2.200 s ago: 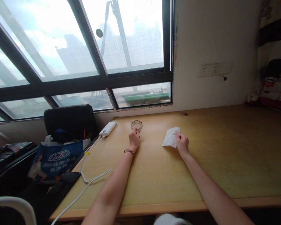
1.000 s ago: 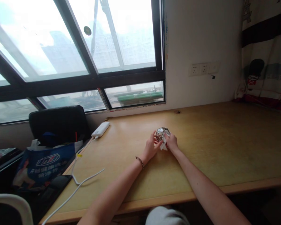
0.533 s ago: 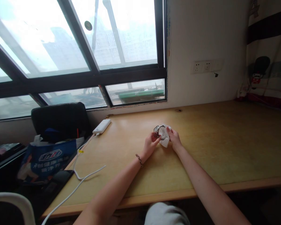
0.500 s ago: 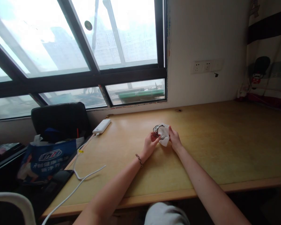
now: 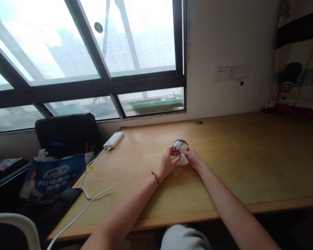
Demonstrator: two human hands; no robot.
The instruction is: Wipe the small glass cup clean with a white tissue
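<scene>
Right hand [image 5: 193, 159] has shifted inward along the white tissue [image 5: 183, 159], close against the glass dish [image 5: 181, 142]

Half a second ago that hand held the tissue out by its outer edge; now its fingers sit at the dish's right side, and the tissue lies bunched in the opening and spreads out below it. Seen from a head-worn camera, two bare forearms reach forward over a yellowish wooden worktop [image 5: 240, 156] and meet near its middle.

The left hand [image 5: 167, 161] is partly curled, its fingers round the left side of the faceted, dark-tinted dish and its thumb in front; a braided bracelet [image 5: 155, 179] circles the wrist. The right hand is nearly closed, pinching the tissue at the rim; how much glass it grips cannot be told. The dish is tilted between the hands; whether it touches the worktop is unclear.

Toward the left edge of the worktop lies a white power bank [image 5: 114, 140] with a white cable [image 5: 105, 190] trailing toward the viewer. Beyond that edge are a black chair [image 5: 67, 130] and a blue printed bag [image 5: 56, 177]. Dark-framed windows rise behind. On the wall to the right are sockets [image 5: 226, 74], then a patterned curtain [image 5: 307, 80].
</scene>
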